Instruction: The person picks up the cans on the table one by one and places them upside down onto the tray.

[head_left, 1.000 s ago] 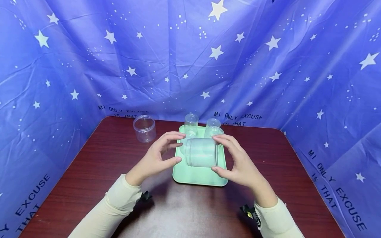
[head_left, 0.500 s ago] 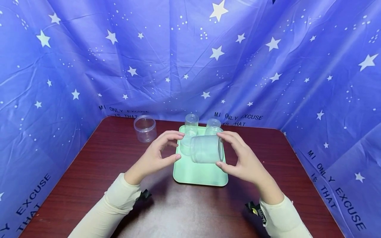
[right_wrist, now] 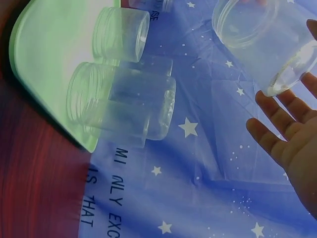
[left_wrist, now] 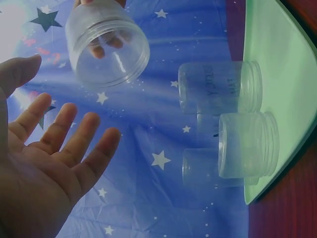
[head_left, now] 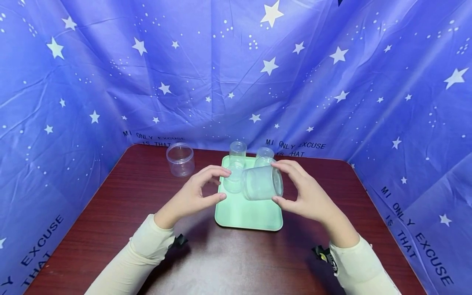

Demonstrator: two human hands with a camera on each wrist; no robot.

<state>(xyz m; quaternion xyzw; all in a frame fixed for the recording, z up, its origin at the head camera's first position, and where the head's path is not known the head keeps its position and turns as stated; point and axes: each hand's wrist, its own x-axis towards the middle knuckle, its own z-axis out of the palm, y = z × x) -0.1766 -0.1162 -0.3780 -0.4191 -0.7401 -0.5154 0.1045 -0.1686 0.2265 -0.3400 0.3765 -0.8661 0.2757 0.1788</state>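
My right hand (head_left: 306, 200) grips a clear plastic jar (head_left: 259, 183) by its base end, between thumb and fingers. The jar lies sideways in the air above the green tray (head_left: 247, 216), its threaded mouth facing left. Apart from it, my left hand (head_left: 188, 200) hovers at the tray's left side with nothing in it, fingers loosely bent in the left wrist view. Several clear jars stand mouth down on the far part of the tray, among them a slim one (head_left: 237, 149) and a low one (head_left: 233, 183). Another jar behind is partly covered by the held jar.
On the dark red table (head_left: 121, 213), left of the tray, stands a wide clear jar (head_left: 180, 162) with its mouth up. A blue curtain (head_left: 206, 73) with white stars encloses the back and both sides of the table.
My right hand has carried the jar to the right and slightly up, away from my left hand, and turned it so its base shows more. The left hand has barely moved.
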